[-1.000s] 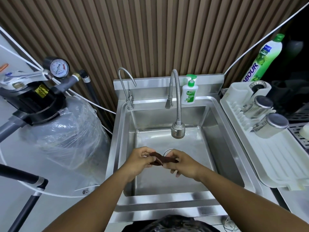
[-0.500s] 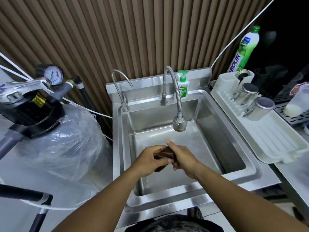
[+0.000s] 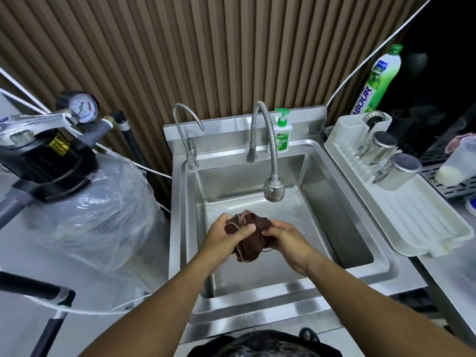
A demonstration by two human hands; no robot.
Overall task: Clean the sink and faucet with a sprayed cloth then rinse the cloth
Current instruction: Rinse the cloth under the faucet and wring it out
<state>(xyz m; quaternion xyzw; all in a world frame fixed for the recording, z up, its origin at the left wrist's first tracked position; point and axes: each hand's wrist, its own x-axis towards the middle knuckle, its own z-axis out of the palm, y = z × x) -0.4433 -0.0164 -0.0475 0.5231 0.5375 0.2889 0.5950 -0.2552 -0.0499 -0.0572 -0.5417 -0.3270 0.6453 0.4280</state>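
From my head camera, my left hand and my right hand are both clenched around the bunched dark brown cloth, holding it over the middle of the stainless steel sink, below and a little in front of the flexible faucet head. A slimmer gooseneck tap rises at the sink's back left corner, a green-pump soap bottle stands on the back rim behind the faucet, and a white drying rack with two steel cups lies along the right rim.
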